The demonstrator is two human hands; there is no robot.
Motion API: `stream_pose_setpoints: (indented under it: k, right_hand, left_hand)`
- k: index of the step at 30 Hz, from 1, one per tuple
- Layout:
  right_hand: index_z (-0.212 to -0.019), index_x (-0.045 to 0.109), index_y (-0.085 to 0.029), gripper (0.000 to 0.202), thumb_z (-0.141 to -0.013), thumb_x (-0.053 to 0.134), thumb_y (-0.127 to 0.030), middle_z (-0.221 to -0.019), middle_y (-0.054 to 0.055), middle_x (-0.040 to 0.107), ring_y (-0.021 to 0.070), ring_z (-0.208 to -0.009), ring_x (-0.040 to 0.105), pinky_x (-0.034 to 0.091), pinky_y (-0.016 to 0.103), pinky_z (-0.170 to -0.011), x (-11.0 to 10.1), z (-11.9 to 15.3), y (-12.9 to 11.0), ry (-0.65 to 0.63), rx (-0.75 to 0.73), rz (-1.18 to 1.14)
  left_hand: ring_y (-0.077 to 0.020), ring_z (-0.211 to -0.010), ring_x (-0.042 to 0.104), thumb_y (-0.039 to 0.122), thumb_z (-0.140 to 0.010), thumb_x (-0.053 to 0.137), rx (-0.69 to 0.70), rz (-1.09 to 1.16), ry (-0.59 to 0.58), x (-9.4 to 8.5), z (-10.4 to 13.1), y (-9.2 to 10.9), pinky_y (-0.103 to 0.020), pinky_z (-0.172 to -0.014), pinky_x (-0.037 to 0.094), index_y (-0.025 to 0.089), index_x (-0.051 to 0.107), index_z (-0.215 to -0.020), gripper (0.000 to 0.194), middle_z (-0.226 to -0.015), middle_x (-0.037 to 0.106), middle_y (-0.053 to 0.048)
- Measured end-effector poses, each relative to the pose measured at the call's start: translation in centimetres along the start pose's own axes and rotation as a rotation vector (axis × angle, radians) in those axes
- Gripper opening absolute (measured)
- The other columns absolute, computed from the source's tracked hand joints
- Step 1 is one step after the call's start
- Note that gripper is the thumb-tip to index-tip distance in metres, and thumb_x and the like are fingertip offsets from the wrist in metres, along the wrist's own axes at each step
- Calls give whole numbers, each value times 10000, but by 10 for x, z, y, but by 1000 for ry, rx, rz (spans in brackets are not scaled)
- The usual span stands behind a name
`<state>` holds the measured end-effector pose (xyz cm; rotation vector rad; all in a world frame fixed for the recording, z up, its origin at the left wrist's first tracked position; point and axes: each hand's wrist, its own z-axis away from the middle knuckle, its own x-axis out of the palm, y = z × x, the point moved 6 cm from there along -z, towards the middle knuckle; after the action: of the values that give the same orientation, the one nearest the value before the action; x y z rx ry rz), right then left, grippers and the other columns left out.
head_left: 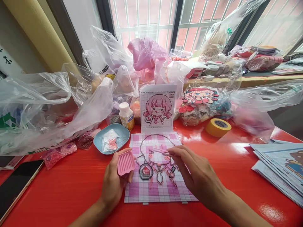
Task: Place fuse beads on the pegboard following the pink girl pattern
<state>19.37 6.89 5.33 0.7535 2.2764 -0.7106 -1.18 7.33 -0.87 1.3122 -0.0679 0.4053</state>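
My left hand (112,179) grips a small pink ridged bead tray (126,162), tilted with its grooves facing me, at the left edge of the pegboard. Pinched in the fingers of my right hand (193,170) are slim pink tweezers (161,150), their tip pointing left over the board. That pink-and-white checked pegboard (163,197) carries a partly beaded figure: a dark curved outline, pink dots and a round cake motif (146,171). Behind it a printed pattern sheet (157,108) stands upright, showing a pink-haired cartoon character. My right fingers hide part of the beadwork.
Left of the board sits a blue dish (99,143) holding a small bead bag (110,141). A white-capped bottle (126,115) stands behind it. Yellow tape (213,128), papers (281,170), a phone (19,189) and plastic bags (52,110) surround the red table (227,170).
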Motion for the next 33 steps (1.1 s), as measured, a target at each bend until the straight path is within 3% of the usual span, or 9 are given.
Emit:
stream_pose_setpoints:
  k: [3, 5, 9, 12, 15, 20, 24, 33]
  right_hand:
    - [-1111, 516, -144, 203, -941, 413, -103, -899, 81, 648, 145, -763, 625, 502, 250, -640, 4, 0, -13, -6, 17, -92]
    - [-1082, 536, -155, 174, -935, 448, -123, -859, 68, 638, 145, -733, 610, 494, 250, -606, 6, 1, -19, -13, 27, -145]
    - [-1060, 567, -148, 163, -912, 505, -117, -845, 62, 618, 133, -704, 582, 458, 232, -550, 9, 6, -24, 25, -1, -243]
    - [-1125, 556, -157, 230, -905, 515, -104, -851, 55, 617, 122, -676, 573, 451, 230, -543, 15, 12, -26, 13, -17, -240]
    - [-1066, 568, -166, 176, -903, 524, -117, -828, 42, 614, 112, -624, 553, 442, 229, -528, 19, 15, -27, 0, -6, -236]
    - [-1017, 566, -156, 136, -904, 509, -106, -865, 64, 602, 138, -720, 592, 460, 234, -562, 23, 18, -30, 0, -7, -255]
    - [-995, 562, -142, 118, -899, 510, -97, -828, 58, 602, 132, -695, 584, 453, 232, -554, 23, 19, -35, 5, -39, -283]
    - [-964, 563, -138, 95, -902, 505, -97, -793, 54, 595, 130, -652, 565, 435, 233, -516, 24, 18, -38, 7, -53, -270]
  left_hand:
    - [-76, -376, 429, 557, -849, 489, -125, 69, -215, 13, 8, -8, -194, -363, 276, 173, 514, -1249, 556, -701, 635, -25]
    - [-79, -349, 410, 609, -842, 469, -225, 99, -378, 21, 14, -14, -184, -349, 257, 157, 455, -1316, 654, -602, 624, -26]
    - [-86, -373, 431, 664, -818, 461, -323, 127, -587, 31, 21, -20, -175, -399, 346, 104, 403, -1352, 777, -507, 597, -25]
    - [-96, -423, 478, 640, -822, 486, -324, 162, -618, 34, 22, -20, -176, -427, 396, 100, 414, -1344, 754, -552, 616, -37]
    - [-116, -464, 532, 610, -833, 499, -330, 182, -657, 35, 24, -23, -180, -433, 422, 104, 435, -1330, 712, -579, 635, -55]
    - [-126, -500, 577, 569, -856, 497, -355, 213, -705, 38, 29, -24, -179, -454, 448, 130, 466, -1320, 639, -600, 649, -64]
    - [-135, -537, 603, 537, -873, 489, -343, 244, -694, 39, 29, -22, -185, -465, 464, 152, 528, -1273, 557, -652, 659, -69]
    - [-123, -482, 571, 573, -865, 475, -357, 196, -691, 36, 29, -28, -187, -459, 454, 112, 453, -1330, 655, -603, 654, -71]
